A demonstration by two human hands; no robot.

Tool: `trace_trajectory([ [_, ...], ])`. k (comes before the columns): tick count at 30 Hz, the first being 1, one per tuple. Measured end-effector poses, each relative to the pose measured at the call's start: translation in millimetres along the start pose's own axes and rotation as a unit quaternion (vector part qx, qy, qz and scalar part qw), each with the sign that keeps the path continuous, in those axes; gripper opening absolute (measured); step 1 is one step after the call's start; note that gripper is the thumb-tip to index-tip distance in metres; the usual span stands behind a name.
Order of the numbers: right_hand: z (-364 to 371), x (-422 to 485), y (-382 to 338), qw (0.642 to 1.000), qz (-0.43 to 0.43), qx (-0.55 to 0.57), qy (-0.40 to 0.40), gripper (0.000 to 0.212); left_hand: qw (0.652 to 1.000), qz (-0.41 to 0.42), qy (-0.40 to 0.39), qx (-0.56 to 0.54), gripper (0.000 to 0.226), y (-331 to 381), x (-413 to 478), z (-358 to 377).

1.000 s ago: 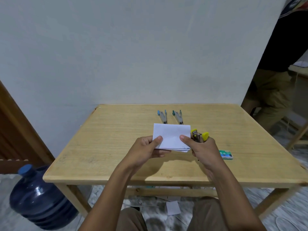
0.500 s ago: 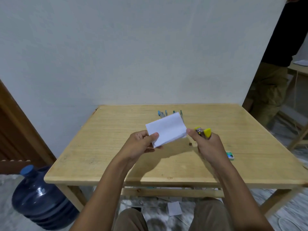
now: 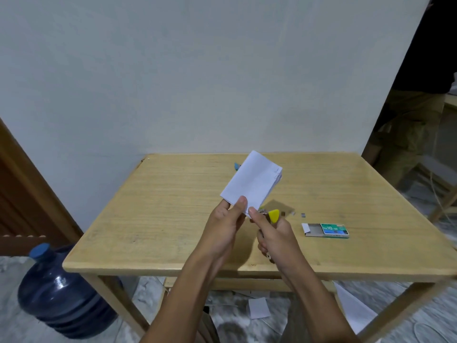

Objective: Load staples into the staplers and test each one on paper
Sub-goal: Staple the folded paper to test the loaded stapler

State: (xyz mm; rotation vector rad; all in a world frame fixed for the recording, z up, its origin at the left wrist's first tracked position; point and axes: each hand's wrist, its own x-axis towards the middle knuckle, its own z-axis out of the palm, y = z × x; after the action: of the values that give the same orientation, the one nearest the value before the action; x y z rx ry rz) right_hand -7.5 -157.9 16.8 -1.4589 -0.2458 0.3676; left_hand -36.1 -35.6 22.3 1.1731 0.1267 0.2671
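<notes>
The yellow stapler (image 3: 273, 215) is gripped in the right hand (image 3: 274, 236), fingers curled round it, its nose at the lower corner of the folded paper (image 3: 252, 184) — above the middle of the table (image 3: 160, 206). The left hand (image 3: 222, 226) pinches the paper's lower edge. An open staple box (image 3: 326, 230) lies nearer the right edge — a blue stapler (image 3: 237, 166) peeks out behind the paper.

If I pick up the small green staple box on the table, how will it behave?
The staple box looks small and cardboard, so probably light and easily crushed. Its inner tray is slid partly out, so tilting it might spill staples.
</notes>
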Motion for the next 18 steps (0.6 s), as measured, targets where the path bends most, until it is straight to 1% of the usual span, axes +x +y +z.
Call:
trace_trajectory([
  [2,0,1,1,1.000,-0.007,-0.003,0.023,0.050,1.000,-0.001,-0.009,-0.011,0.032,-2,-1,3],
  [3,0,2,2,1.000,-0.009,-0.003,0.027,0.049,1.000,-0.006,-0.011,-0.013,0.032,-2,-2,3],
  [5,-2,2,1,0.999,-0.014,-0.018,0.037,0.034,1.000,-0.023,-0.004,0.015,0.032,1,-3,1],
  [7,-8,4,1,0.998,-0.017,-0.037,0.037,0.027,0.995,-0.038,0.011,0.093,0.034,7,-3,-6],
  [9,-16,5,-2,0.998,-0.023,-0.049,0.021,0.025,0.988,-0.041,0.007,0.152,0.033,16,0,-16],
  [12,-23,5,-6,0.997,-0.038,-0.066,-0.013,0.022,0.983,-0.046,-0.033,0.173,0.022,29,3,-25],
  [14,-24,4,-7,0.997,-0.041,-0.064,-0.027,0.024,0.980,-0.034,-0.034,0.191,0.013,33,5,-24],
  [18,-24,2,-5,0.995,-0.048,-0.053,-0.072,0.030,0.988,-0.004,-0.015,0.152,0.010,31,3,-17],
])
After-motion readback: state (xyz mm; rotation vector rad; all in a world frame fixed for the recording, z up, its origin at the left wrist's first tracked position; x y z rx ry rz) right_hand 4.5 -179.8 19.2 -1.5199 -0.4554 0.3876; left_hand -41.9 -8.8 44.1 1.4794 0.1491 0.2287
